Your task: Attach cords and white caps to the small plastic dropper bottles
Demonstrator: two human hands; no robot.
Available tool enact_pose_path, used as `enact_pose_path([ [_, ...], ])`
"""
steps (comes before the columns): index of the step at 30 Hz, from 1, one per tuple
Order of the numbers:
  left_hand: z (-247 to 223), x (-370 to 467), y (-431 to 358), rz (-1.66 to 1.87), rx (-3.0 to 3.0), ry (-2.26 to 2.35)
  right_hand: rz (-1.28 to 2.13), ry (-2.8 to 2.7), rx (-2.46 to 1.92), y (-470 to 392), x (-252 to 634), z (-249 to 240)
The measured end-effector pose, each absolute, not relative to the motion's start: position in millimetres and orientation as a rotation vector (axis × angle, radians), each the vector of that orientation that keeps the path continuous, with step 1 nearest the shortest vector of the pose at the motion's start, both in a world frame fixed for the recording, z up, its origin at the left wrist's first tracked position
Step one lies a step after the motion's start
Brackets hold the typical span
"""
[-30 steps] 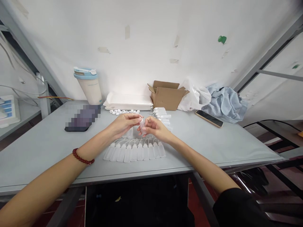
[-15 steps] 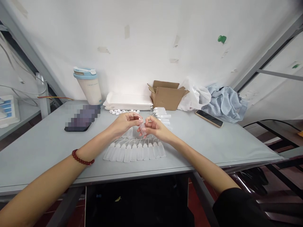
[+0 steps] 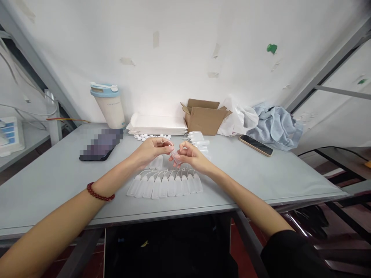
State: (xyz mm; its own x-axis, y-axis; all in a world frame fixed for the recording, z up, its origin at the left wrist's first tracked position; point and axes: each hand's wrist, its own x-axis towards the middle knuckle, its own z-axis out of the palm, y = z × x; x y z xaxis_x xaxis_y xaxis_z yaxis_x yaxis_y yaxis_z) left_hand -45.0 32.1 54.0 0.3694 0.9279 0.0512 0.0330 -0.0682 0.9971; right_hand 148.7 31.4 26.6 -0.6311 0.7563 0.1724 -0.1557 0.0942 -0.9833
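Note:
Between my two hands is a small translucent plastic bottle point(image 3: 175, 156), tilted, with a thin curved tube at its top. My right hand point(image 3: 191, 157) is closed around the bottle's body. At the neck, my left hand point(image 3: 155, 151) pinches the end with the tube. A row of several similar bottles point(image 3: 164, 187) with thin bent tubes lies below my hands near the table's front edge. Another pair of clear bottles point(image 3: 157, 163) lies partly hidden behind my left hand. Small white caps point(image 3: 142, 137) are scattered beyond it, and more bottles point(image 3: 199, 142) lie behind my right hand.
A stack of white trays or sheets point(image 3: 158, 122) and an opened cardboard box point(image 3: 204, 119) stand against the wall. Left are a tumbler point(image 3: 108, 108) and a blurred dark flat object point(image 3: 101, 146). Right are a plastic bag point(image 3: 237, 117), a phone point(image 3: 256, 145) and blue cloth point(image 3: 275, 125).
Both hands stay nearly in place. The held bottle has tilted slightly more, its lower end shifting right, and my left fingers have shifted slightly at its top.

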Motion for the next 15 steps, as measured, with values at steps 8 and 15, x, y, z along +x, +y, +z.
enact_pose_path([
  [8, 57.4, -45.5, 31.2, 1.013, 1.322, 0.949, 1.764, -1.537, -0.604, 30.1, 150.7, 32.2],
  [15, 59.6, -45.9, 30.8, 1.037, 1.290, 0.967, 1.654, -1.578, -0.675, 32.7, 151.7, 32.1],
])
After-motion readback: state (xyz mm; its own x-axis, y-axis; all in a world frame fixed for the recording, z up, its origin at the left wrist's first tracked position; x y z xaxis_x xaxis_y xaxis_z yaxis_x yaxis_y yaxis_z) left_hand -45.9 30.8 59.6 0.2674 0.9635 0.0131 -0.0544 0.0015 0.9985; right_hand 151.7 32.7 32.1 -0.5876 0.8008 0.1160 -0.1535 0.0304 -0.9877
